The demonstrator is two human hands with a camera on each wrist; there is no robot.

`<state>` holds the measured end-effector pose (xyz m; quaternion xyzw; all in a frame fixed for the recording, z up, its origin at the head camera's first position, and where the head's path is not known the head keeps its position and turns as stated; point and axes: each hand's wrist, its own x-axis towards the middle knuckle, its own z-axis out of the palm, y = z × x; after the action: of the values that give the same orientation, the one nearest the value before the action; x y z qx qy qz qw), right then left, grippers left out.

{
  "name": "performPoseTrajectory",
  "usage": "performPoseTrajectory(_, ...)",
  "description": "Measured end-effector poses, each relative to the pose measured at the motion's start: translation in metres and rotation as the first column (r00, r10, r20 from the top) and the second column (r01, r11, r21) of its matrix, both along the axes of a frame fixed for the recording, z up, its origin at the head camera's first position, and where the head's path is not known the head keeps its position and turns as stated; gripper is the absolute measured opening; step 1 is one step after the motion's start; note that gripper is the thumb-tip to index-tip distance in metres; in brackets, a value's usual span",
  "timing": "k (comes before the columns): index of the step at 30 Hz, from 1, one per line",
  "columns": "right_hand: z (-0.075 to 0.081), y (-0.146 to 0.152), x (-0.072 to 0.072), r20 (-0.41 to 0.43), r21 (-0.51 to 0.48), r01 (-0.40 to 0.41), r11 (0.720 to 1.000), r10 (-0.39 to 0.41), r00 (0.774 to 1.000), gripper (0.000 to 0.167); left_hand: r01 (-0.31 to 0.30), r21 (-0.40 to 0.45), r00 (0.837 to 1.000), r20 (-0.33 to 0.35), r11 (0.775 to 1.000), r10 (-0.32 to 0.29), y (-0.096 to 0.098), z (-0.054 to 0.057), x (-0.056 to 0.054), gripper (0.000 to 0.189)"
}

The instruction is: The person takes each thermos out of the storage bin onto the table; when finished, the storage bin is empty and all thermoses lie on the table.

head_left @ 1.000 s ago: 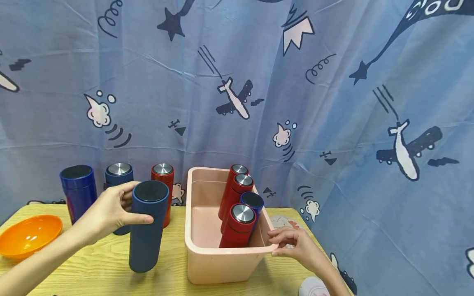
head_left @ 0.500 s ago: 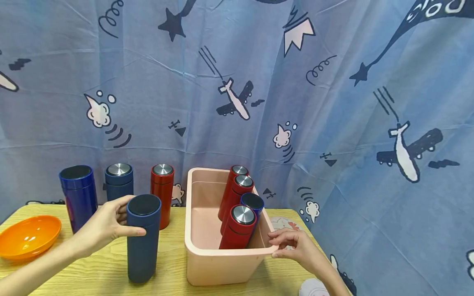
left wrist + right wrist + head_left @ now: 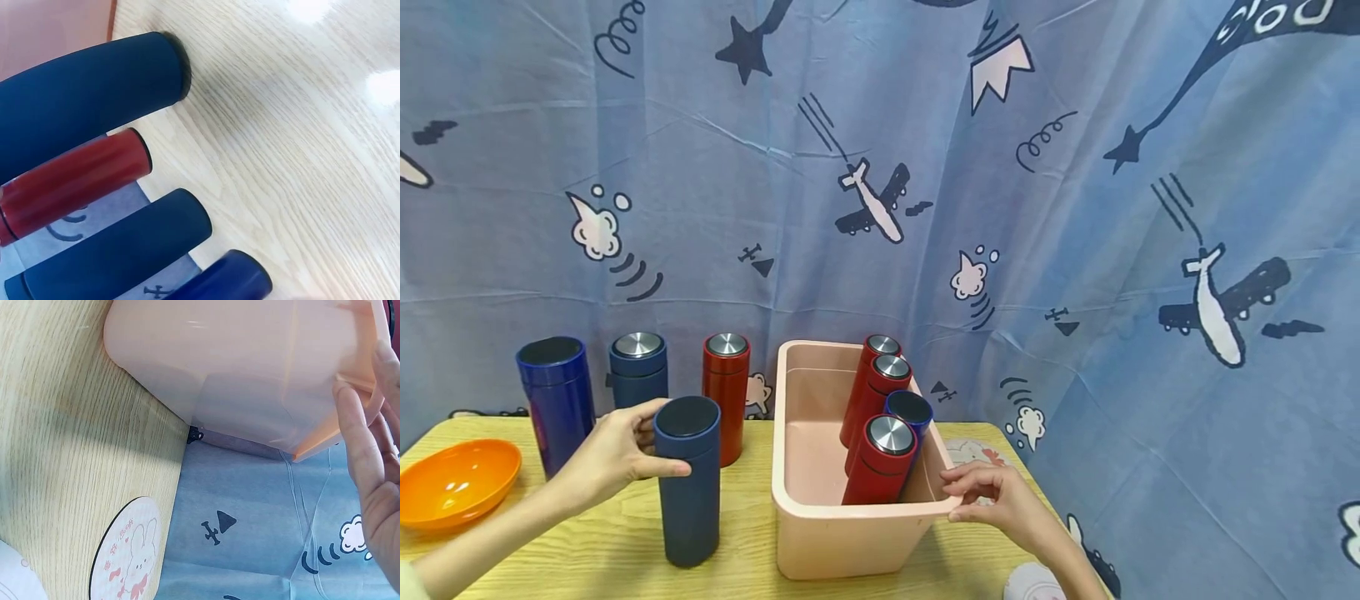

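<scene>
My left hand point(image 3: 613, 454) has just brought the matte navy cylindrical bottle point(image 3: 689, 500) lower, gripping it beside the pale-pink plastic tub point(image 3: 850, 546), so it remains outside; whether its base touches the yellow wooden tabletop point(image 3: 751, 500), I can't tell. My right hand point(image 3: 992, 496) pinches the tub's rim. Compared with a second ago, the bottle is slightly left and more upright.

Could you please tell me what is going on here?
A person's left hand grips a black-lidded, dark-blue cylindrical flask, upright beside a pale pink plastic bin, while the right hand holds its rim. Three red flasks and one bright-blue flask are inside. Three more flasks, two blue and one red, stand further back.
</scene>
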<state>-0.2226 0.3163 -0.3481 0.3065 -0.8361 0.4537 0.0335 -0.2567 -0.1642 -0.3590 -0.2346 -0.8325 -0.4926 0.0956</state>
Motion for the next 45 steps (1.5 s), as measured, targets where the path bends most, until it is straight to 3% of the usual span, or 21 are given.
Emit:
performPoseTrajectory(14,0.000,0.000,0.000,0.005,0.009,0.007,1.000,-0.007,1.000,0.025,0.070,0.040,0.998,-0.005,0.997,-0.070,0.007,-0.007,-0.020,0.073)
performPoseTrajectory(24,0.000,0.000,0.001,-0.004,-0.005,0.003,1.000,-0.003,1.000,0.025,0.035,-0.002,0.998,-0.060,0.999,-0.036,0.017,-0.006,-0.035,0.071)
performPoseTrajectory(33,0.000,-0.001,0.001,0.002,-0.012,-0.003,1.000,0.003,1.000,0.026,-0.009,-0.038,1.000,-0.029,0.999,0.008,0.019,-0.008,-0.046,0.080)
performPoseTrajectory(45,0.001,-0.001,0.003,0.002,-0.009,0.003,1.000,-0.003,1.000,0.024,0.040,-0.044,0.998,0.043,0.998,-0.038,0.018,0.004,-0.062,0.090)
